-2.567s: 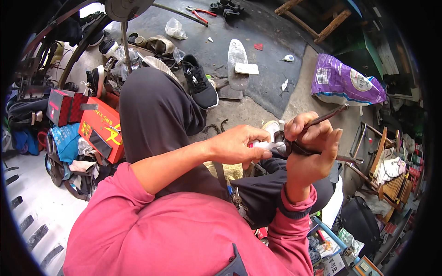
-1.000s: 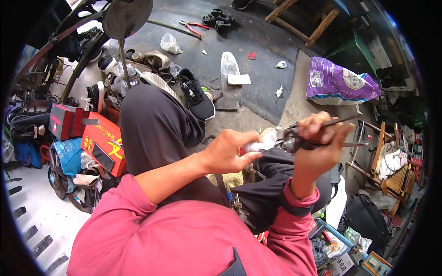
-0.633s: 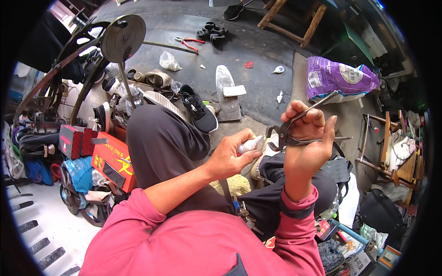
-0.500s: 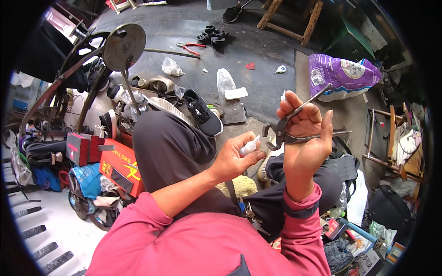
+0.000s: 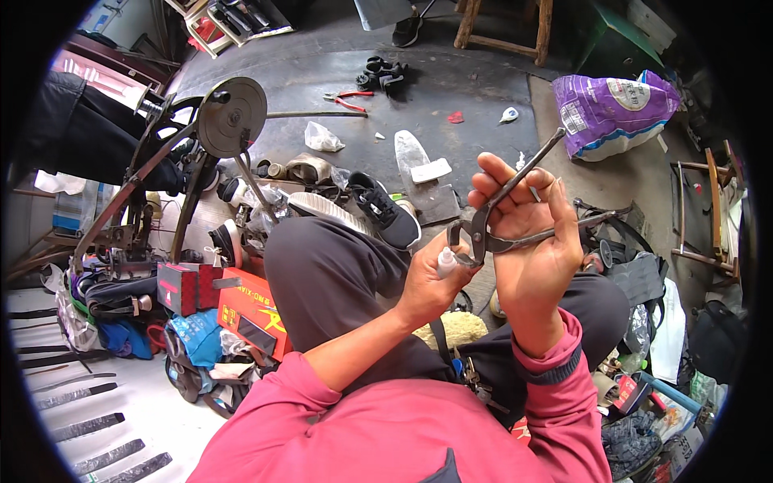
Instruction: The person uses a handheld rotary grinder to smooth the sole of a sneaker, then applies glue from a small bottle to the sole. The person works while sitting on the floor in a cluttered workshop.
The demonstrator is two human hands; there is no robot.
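Note:
My left hand [image 5: 424, 286] is closed around a small white squeeze bottle [image 5: 444, 262], its nozzle pointing up past the fingers. Palm up, my right hand [image 5: 531, 266] holds a pair of dark metal pincers [image 5: 478, 227] with the handles spread apart. One handle slants up across my fingers; the other lies over the palm and sticks out past the thumb side. The curved jaws stand apart, right beside the bottle and the left fingers. Whether they touch cannot be made out. Below both hands, a yellowish spongy block [image 5: 459, 331] lies between my legs.
A black sneaker [image 5: 385, 211] lies beyond my left knee. A hand-cranked machine with a round wheel [image 5: 232, 117] stands at left, near a red-orange box [image 5: 251, 302]. Red-handled pliers [image 5: 350, 101] lie farther off. A purple sack [image 5: 612, 113] sits at far right.
The whole view has shifted, so surroundings sit farther right. The pincers' jaws are closer to my left hand, and the white bottle has turned more upright.

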